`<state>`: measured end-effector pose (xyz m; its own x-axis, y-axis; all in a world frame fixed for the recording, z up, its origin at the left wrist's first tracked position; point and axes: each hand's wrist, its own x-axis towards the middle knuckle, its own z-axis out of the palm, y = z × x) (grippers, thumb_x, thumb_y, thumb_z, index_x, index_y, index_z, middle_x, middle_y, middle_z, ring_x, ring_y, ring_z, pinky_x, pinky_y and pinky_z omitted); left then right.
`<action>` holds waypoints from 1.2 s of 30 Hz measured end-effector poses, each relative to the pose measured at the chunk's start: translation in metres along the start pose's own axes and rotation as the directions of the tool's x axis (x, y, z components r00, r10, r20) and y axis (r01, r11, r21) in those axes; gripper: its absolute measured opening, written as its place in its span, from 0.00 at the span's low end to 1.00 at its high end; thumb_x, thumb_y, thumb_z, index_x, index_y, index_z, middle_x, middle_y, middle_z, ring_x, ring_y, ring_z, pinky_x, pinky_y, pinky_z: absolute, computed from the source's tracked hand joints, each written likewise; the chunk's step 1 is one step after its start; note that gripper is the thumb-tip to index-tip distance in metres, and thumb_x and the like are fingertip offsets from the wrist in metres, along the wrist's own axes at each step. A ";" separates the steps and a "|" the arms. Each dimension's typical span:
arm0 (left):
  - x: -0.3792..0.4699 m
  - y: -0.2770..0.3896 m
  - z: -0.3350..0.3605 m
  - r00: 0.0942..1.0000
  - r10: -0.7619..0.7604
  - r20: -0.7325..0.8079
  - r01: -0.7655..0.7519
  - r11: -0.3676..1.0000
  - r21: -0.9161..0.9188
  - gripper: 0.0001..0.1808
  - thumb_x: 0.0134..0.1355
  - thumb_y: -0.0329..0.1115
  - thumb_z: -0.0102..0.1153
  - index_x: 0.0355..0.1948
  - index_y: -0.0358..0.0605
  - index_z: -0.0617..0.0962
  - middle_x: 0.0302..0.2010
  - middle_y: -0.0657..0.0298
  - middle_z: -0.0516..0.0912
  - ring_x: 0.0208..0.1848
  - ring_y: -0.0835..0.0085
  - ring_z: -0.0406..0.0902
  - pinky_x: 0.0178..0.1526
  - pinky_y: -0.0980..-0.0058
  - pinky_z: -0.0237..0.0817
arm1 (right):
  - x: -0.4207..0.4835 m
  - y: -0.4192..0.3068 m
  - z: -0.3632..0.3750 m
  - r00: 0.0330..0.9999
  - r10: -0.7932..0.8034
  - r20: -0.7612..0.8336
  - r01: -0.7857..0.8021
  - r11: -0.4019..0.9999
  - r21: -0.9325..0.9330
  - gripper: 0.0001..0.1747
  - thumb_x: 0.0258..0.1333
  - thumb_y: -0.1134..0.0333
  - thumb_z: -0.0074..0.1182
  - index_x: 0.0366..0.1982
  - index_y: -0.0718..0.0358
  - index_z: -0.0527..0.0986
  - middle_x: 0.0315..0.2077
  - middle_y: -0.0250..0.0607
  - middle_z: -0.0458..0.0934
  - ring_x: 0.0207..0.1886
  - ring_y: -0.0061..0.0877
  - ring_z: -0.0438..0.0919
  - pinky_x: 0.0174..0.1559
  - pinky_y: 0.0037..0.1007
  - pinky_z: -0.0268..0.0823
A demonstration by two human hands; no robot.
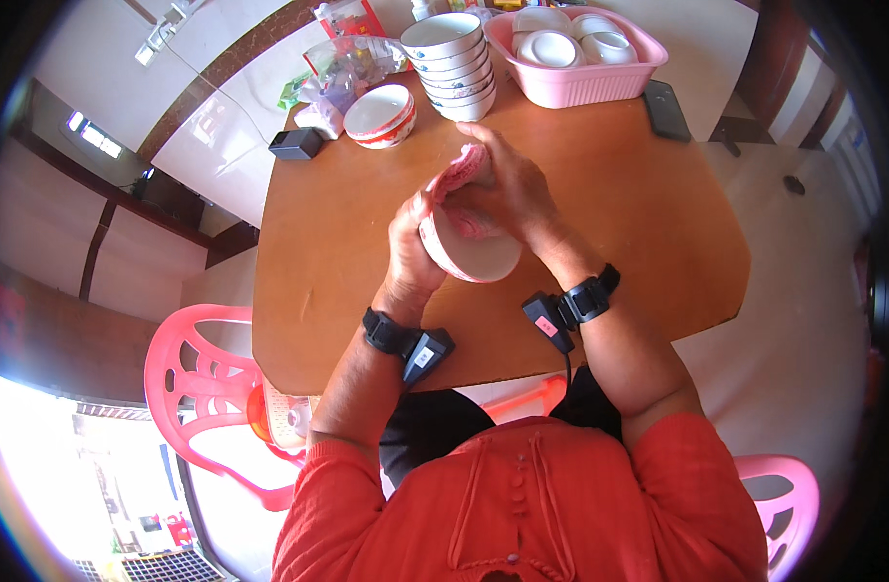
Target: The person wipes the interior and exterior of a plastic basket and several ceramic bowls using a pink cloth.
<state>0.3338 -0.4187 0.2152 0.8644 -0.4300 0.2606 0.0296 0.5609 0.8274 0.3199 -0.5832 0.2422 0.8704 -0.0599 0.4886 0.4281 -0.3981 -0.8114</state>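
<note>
A white bowl with a red pattern on its outside is held up over the table, its mouth tilted toward me. My left hand grips it by the left side, thumb near the rim. Bunched in my right hand is a pink cloth, which folds over the bowl's far rim and reaches into its inside. The right fingers are partly hidden behind the cloth and bowl. Beyond them on the wooden table sit red-patterned bowls, nested, and a tall stack of blue-patterned white bowls.
A pink plastic basket of white bowls stands at the back right, beside a dark phone. Plastic bags and a black box lie at the back left. Pink plastic chairs flank the table. A cable hangs from my right wrist strap.
</note>
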 end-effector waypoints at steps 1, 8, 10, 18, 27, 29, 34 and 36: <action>0.004 -0.009 -0.006 0.991 -0.126 0.047 0.132 0.978 -0.160 0.42 0.57 0.58 0.60 0.64 0.36 0.69 0.59 0.51 0.75 0.61 0.58 0.73 0.65 0.58 0.63 | 0.000 0.001 0.001 1.000 0.000 0.005 0.000 1.000 -0.001 0.42 0.41 0.53 0.72 0.59 0.60 0.70 0.48 0.50 0.80 0.50 0.44 0.80 0.52 0.41 0.70; 0.005 -0.009 0.007 0.973 -0.229 0.028 0.226 0.920 -0.320 0.39 0.65 0.61 0.54 0.68 0.48 0.67 0.66 0.54 0.70 0.66 0.54 0.68 0.69 0.49 0.57 | -0.001 -0.003 0.006 0.928 -0.370 -0.044 0.365 0.926 -0.100 0.40 0.38 0.72 0.69 0.59 0.59 0.70 0.47 0.45 0.78 0.50 0.40 0.78 0.54 0.39 0.70; 0.004 -0.006 0.005 0.976 -0.218 0.002 0.209 0.932 -0.295 0.39 0.64 0.62 0.54 0.68 0.50 0.67 0.66 0.54 0.70 0.66 0.54 0.68 0.69 0.48 0.57 | -0.001 -0.010 0.004 0.925 -0.378 -0.046 0.374 0.925 -0.067 0.40 0.38 0.73 0.69 0.59 0.59 0.70 0.46 0.44 0.78 0.52 0.36 0.77 0.55 0.36 0.70; 0.007 -0.005 -0.007 0.994 -0.104 -0.029 0.087 0.928 -0.363 0.44 0.58 0.67 0.57 0.67 0.49 0.68 0.65 0.54 0.72 0.65 0.56 0.69 0.68 0.51 0.60 | -0.006 -0.015 0.002 0.937 -0.304 -0.171 0.323 0.941 0.099 0.19 0.47 0.74 0.62 0.45 0.64 0.77 0.38 0.43 0.81 0.44 0.39 0.80 0.48 0.39 0.71; 0.013 -0.010 -0.011 0.999 0.030 -0.026 -0.034 0.978 -0.204 0.40 0.59 0.59 0.60 0.63 0.40 0.71 0.60 0.53 0.76 0.62 0.59 0.72 0.66 0.58 0.63 | -0.007 -0.017 0.018 0.999 0.026 0.031 -0.038 0.852 0.523 0.12 0.62 0.72 0.53 0.47 0.66 0.74 0.41 0.40 0.79 0.46 0.28 0.78 0.52 0.32 0.69; 0.011 -0.012 -0.012 0.999 0.021 -0.035 -0.029 0.966 -0.259 0.38 0.61 0.59 0.59 0.62 0.40 0.72 0.59 0.53 0.77 0.61 0.60 0.73 0.65 0.58 0.64 | -0.010 -0.019 0.020 0.969 0.078 0.235 -0.225 0.672 0.706 0.13 0.67 0.68 0.50 0.50 0.65 0.74 0.45 0.34 0.78 0.49 0.18 0.74 0.55 0.25 0.65; 0.006 -0.014 -0.022 0.998 -0.004 -0.064 -0.014 0.961 -0.278 0.35 0.64 0.59 0.54 0.58 0.39 0.74 0.55 0.53 0.79 0.56 0.60 0.76 0.62 0.60 0.67 | -0.005 -0.011 0.016 0.923 -0.143 0.356 -0.063 0.859 0.508 0.14 0.62 0.71 0.53 0.49 0.66 0.73 0.43 0.34 0.78 0.48 0.19 0.75 0.53 0.25 0.66; -0.001 -0.012 -0.023 0.993 -0.059 -0.103 0.039 0.981 -0.190 0.37 0.63 0.63 0.54 0.57 0.38 0.74 0.52 0.51 0.81 0.53 0.58 0.79 0.58 0.59 0.71 | -0.014 -0.020 0.014 0.895 -0.096 0.435 -0.156 0.848 0.507 0.14 0.60 0.73 0.54 0.49 0.66 0.73 0.44 0.36 0.78 0.48 0.20 0.76 0.52 0.26 0.67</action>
<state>0.3438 -0.4088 0.1940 0.9081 -0.3877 0.1585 0.1583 0.6681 0.7271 0.3027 -0.5618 0.2477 0.8442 0.3826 0.3754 0.3507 0.1354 -0.9266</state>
